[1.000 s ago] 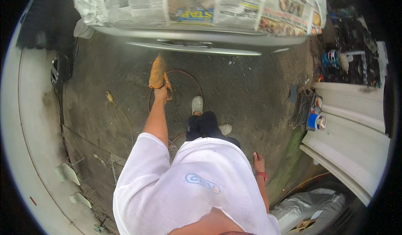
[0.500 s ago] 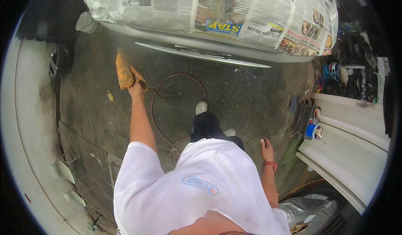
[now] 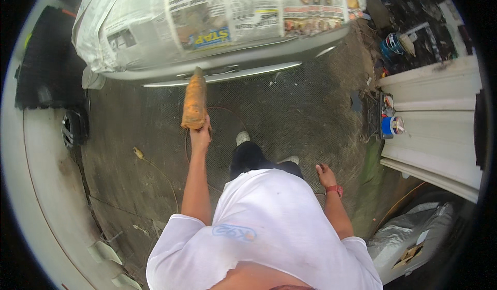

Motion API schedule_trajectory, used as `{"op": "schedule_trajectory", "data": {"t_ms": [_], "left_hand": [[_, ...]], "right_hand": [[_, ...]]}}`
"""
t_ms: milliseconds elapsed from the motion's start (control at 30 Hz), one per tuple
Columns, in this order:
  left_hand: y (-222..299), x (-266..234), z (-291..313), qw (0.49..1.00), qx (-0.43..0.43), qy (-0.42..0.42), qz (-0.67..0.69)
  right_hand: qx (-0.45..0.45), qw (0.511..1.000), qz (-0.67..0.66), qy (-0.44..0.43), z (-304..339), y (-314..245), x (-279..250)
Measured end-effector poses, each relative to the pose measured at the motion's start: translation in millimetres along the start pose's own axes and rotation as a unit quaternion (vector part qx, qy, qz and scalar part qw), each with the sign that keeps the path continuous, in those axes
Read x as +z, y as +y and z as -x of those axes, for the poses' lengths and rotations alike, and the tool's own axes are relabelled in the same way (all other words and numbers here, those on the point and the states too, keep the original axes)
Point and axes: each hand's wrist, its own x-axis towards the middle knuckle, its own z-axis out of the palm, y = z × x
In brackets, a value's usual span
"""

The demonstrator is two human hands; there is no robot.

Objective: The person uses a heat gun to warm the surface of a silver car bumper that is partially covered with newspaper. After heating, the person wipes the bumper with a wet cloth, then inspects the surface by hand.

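My left hand [image 3: 201, 135] is closed around the rear of an orange, stained hand-held tool [image 3: 195, 101]. The tool has a cylindrical body and a narrow tip, which points away from me. In this view the tip overlaps the silver bumper [image 3: 155, 68] of a car covered with newspaper [image 3: 248, 18]; I cannot tell whether they touch. Down by my right side hangs my right hand [image 3: 326, 176], its fingers curled in. What those fingers hold, if anything, does not show. A red watch [image 3: 334, 189] is on that wrist.
A reddish hose [image 3: 228, 111] loops on the dark floor ahead of my shoe [image 3: 242, 137]. Left of me lies a cord with a yellow end [image 3: 138, 153]. A blue-and-white can [image 3: 392, 125] stands at right beside white panels [image 3: 435, 98]. Silver sheeting [image 3: 414, 233] lies behind right.
My left hand has swung to the right with the orange tool, bringing it in front of the bumper. The view has turned, shifting the car leftward. My right hand stays low and curled.
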Motion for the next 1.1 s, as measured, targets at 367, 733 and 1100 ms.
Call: {"op": "schedule_trajectory", "data": {"t_ms": [367, 733, 1100], "left_hand": [[39, 227, 100, 0.993, -0.002, -0.114, 0.043], [72, 427, 139, 0.987, 0.028, -0.149, 0.045], [172, 581, 138, 0.976, -0.028, -0.215, -0.01]], "right_hand": [[0.09, 0.978, -0.174, 0.071, 36, 207, -8], [0.322, 0.928, -0.169, 0.082, 79, 523, 92], [0.167, 0.957, -0.217, 0.094, -38, 364, -56]]}}
